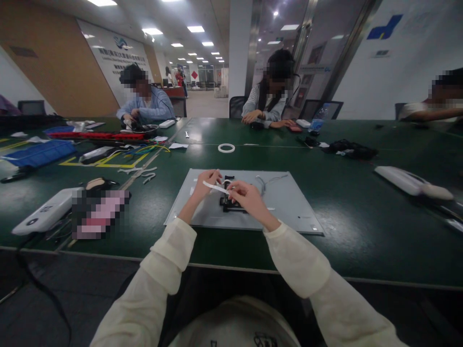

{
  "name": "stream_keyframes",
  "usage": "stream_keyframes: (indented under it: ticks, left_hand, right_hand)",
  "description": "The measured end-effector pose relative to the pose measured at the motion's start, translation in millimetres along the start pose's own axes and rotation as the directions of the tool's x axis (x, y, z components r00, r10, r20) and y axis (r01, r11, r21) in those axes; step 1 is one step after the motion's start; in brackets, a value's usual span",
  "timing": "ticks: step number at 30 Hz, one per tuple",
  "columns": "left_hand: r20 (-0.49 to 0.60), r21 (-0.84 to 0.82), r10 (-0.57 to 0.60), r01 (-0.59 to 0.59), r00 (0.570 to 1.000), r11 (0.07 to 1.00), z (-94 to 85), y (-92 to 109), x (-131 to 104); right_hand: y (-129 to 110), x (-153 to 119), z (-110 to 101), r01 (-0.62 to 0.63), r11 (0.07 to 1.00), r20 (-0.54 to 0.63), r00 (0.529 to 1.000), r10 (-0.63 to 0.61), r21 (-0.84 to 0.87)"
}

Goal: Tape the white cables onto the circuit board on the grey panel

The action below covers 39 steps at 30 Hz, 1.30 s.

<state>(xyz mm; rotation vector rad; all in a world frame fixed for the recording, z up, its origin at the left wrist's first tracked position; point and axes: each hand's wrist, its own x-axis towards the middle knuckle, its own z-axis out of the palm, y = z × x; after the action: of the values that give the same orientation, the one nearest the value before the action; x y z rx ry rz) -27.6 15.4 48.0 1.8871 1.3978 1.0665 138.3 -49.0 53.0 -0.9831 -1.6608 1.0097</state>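
One white strip [217, 187], likely light, limp — pinch near ends; your right hand [247, 195] grips one, left hand [201, 188] — can't tell.

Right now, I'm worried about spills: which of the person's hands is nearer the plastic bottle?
Right. The right hand has the plastic bottle ahead and to its right, farther across the green table; the left hand, left of the right one, is farther off.

Looks dim and slightly soft overall. Draws light from glowing white rectangular ceiling panels [196, 29] around eleven o'clock. Spreads pale sheen across the glossy dark-green tabletop [356, 241] near four o'clock. Darkens toward eight o'clock. Stretches at the edges.
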Motion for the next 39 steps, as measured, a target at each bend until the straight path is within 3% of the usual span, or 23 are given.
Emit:
stream_keyframes:
  ticks: [2,4,6,7,15,21,30,35,39]
  left_hand:
    - [0.226,-0.219,-0.039,0.090,0.973,0.972,-4.0,5,-3]
    - [0.461,-0.313,-0.041,0.205,0.886,0.927,-8.3,9,-6]
    - [0.594,-0.335,-0.031,0.282,0.804,0.899,-12.8,10,-9]
    - [0.619,-0.337,-0.027,0.297,0.785,0.894,-15.0,10,-10]
    - [0.565,-0.207,0.010,0.131,0.825,0.969,-23.8,0,-11]
    - [0.559,-0.119,0.020,0.056,0.829,0.991,-16.0,-11,-6]
    - [0.522,-0.075,0.115,-0.089,0.845,0.993,-10.2,-15,-6]
    - [0.493,-0.045,0.151,-0.148,0.857,0.988,-9.6,-19,-6]
    - [0.519,-0.075,0.161,-0.144,0.839,0.987,-11.8,-21,-6]
  right_hand:
    - [5,-6,-5,-0.023,1.000,-0.051,0.998,0.022,-0.018]
    - [10,-12,-9,-0.058,0.998,-0.074,0.996,0.055,-0.030]
    - [13,-17,-12,-0.094,0.995,-0.081,0.993,0.091,-0.031]
    - [13,-20,-12,-0.103,0.994,-0.078,0.992,0.100,-0.036]
    - [2,-35,-10,0.053,0.948,0.048,0.998,-0.040,-0.312]
    - [9,-38,-10,0.187,0.807,0.156,0.981,-0.119,-0.560]
    - [16,-43,-6,0.334,0.743,0.171,0.942,-0.290,-0.581]
    - [15,-45,-5,0.321,0.758,0.210,0.947,-0.244,-0.568]
    - [14,-47,-6,0.315,0.738,0.228,0.948,-0.219,-0.597]
